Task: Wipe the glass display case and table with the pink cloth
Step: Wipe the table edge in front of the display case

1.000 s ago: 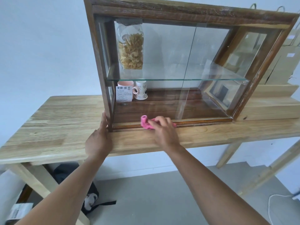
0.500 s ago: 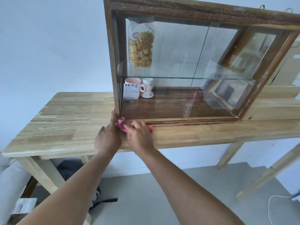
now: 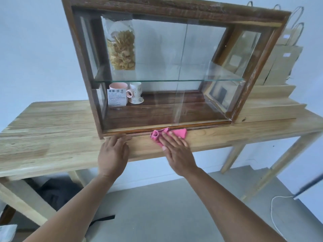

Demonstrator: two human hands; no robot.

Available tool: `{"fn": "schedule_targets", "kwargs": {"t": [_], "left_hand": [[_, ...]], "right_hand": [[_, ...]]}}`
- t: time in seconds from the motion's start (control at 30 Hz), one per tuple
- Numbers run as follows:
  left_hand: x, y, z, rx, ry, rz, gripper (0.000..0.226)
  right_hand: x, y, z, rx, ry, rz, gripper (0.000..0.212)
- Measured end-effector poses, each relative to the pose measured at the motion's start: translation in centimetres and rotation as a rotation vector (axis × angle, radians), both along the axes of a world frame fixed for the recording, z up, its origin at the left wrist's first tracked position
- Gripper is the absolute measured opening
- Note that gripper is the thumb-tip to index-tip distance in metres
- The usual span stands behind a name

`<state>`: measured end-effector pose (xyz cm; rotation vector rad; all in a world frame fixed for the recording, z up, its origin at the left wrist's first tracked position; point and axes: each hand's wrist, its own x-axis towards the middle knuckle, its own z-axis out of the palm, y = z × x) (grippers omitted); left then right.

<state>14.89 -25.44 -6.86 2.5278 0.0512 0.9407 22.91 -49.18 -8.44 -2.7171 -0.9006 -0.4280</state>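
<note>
Crumpled pink cloth (image 3: 180, 133): small and bunched. One flat corner sticks out toward 3 o'clock and a rolled lump sits at its 9 o'clock end. It lies on the light plank-top wooden table (image 3: 52, 133), pushed against the bottom front rail of the dark-wood-framed glass display case (image 3: 83, 67), at about 6 o'clock of the case.

Right hand (image 3: 176, 151): palm down, fingers straight and slightly spread, pressing flat on the near part of the cloth. Fingers point to 11 o'clock, nothing curled around the cloth.

Left hand (image 3: 112, 154): at 9 o'clock of the right hand, apart from it. It lies flat on the table's front strip with fingers straight and holds nothing. The fingertips reach the rail near the case's lower-left corner; can't tell if they touch it.

Both forearms are bare and come in from 6 o'clock.
</note>
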Motion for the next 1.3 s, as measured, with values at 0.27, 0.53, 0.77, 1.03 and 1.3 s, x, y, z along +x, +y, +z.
{"fn": "schedule_targets", "kwargs": {"t": [0.27,0.53,0.77,1.03,1.3], "left_hand": [[5.5,-7.9,0.8,0.056,0.093,-0.144,0.043],[6.8,-9.6,-0.2,0.107,-0.001,0.034,0.028],[6.4,-9.8,0.3,0.113,0.003,0.034,0.033],[4.4,-6.8,0.5,-0.084,0.065,0.070,0.019],[2.1,1.3,-1.3,-0.260,-0.006,0.409,0.022]], "right_hand": [[6.2,-17.3,0.8,0.030,0.070,-0.282,0.053],[11.5,-26.5,1.0,0.035,0.138,-0.750,0.064],[4.7,-10.1,0.7,0.143,-0.004,-0.536,0.052],[6.2,-10.6,2.3,0.232,-0.034,-0.279,0.035],[11.9,-14.5,6.7,1.484,0.207,-0.866,0.025]]}}
